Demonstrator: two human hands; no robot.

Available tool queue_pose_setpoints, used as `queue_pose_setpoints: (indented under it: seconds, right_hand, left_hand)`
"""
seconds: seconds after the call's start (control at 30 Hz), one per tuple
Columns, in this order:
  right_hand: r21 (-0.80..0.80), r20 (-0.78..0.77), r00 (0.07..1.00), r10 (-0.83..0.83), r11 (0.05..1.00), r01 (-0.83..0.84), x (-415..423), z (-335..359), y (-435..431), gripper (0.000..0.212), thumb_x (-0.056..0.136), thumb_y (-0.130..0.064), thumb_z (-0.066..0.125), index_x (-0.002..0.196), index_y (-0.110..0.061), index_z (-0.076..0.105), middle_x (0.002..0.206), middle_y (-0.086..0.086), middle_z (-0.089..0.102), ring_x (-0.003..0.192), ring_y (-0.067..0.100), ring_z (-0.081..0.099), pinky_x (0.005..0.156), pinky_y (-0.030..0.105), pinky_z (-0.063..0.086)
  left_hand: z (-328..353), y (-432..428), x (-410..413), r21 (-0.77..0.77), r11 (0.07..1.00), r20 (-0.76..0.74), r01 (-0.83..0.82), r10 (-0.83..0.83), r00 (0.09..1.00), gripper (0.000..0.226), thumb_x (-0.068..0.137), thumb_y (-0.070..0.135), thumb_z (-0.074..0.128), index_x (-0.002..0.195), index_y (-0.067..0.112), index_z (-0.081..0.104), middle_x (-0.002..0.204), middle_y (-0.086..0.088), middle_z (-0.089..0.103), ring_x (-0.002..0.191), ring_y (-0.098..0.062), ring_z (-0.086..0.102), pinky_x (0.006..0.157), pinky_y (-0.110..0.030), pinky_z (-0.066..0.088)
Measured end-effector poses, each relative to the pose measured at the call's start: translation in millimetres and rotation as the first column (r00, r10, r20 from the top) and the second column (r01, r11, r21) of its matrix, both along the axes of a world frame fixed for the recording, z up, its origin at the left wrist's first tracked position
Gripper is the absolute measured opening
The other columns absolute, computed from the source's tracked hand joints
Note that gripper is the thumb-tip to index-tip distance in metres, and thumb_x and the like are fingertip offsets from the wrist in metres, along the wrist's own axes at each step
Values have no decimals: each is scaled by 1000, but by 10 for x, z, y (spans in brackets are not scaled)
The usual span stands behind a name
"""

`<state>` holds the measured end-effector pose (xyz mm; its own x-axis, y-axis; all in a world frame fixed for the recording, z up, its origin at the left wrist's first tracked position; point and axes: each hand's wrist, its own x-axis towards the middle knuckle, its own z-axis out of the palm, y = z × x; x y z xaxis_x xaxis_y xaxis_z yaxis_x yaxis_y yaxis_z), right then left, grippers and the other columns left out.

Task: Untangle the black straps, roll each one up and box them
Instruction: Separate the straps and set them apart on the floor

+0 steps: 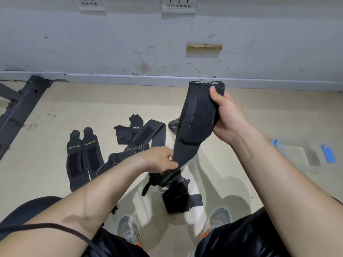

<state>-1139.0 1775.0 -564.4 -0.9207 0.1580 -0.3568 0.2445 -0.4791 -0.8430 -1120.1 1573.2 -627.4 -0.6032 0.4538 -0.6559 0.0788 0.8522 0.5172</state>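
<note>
A beige floor (55, 112) meets a grey, stained wall (111, 43) at 12 o'clock, and a black metal frame (20, 108) lies at 10 o'clock. The person holds one black strap (194, 117) up above the floor, a little toward 1 o'clock from the centre. The right grip (228, 115) is clenched around its upper end, with the thumb pressing near the white logo. The left grip (159, 160) pinches the same strap lower down, near the centre. Under it, toward 6 o'clock, more black strap material (176, 201) lies on the floor just in front of the shoes (126, 229); I cannot tell if it is the same piece. At 9 o'clock two XUEYING straps (81, 154) lie side by side, touching. Beside them, other loose straps (146, 134) overlap each other. A clear box (297, 154) with blue clips stands at 3 o'clock, well apart from the straps.
</note>
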Motion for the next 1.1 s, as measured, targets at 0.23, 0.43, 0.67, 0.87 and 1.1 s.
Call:
queue_pose_setpoints:
  seconds: [0.23, 0.43, 0.67, 0.87, 1.1]
  right_hand:
    - [79, -22, 995, 100, 992, -98, 28, -40, -87, 16, 104, -25, 54, 110, -18, 67, 97, 1, 75, 87, 18, 71, 87, 40, 56]
    - [143, -42, 993, 110, 984, -103, 73, -116, -250, 27, 104, -17, 53, 129, -6, 58, 110, 9, 72, 95, 23, 70, 88, 42, 58]
    - [154, -90, 991, 98, 985, -83, 80, -76, -596, 16, 102, -6, 53, 110, -13, 66, 94, 2, 76, 84, 19, 73, 73, 35, 60]
    - [160, -100, 970, 221, 966, -203, 105, 3, -1117, 21, 102, -3, 51, 103, -16, 67, 89, 1, 77, 79, 16, 74, 69, 35, 60]
    - [21, -22, 965, 260, 966, -259, -17, -129, -1743, 25, 102, -5, 51, 98, -21, 70, 103, 12, 76, 93, 35, 72, 87, 57, 59]
  left_hand:
    - [203, -61, -183, 191, 935, -308, -299, 346, 886, 9, 83, 34, 68, 86, 26, 64, 87, 14, 68, 87, -13, 63, 79, -30, 47]
    - [401, 65, -130, 696, 553, 230, -458, 433, 872, 36, 97, 45, 57, 113, 17, 71, 110, 3, 76, 107, -12, 68, 100, -32, 50]
    - [296, -110, 186, 666, 564, 240, -489, 458, 856, 31, 101, 16, 63, 131, 12, 61, 121, -2, 74, 113, -15, 70, 98, -29, 55]
    - [219, -609, 579, 635, 442, 368, -634, 548, 751, 35, 100, 10, 62, 135, 10, 59, 127, -6, 71, 114, -15, 69, 90, -24, 54]
    - [-121, -1094, 935, 525, 421, 388, -739, 655, 649, 26, 93, 24, 71, 119, 28, 69, 121, 7, 74, 115, -11, 68, 106, -31, 48]
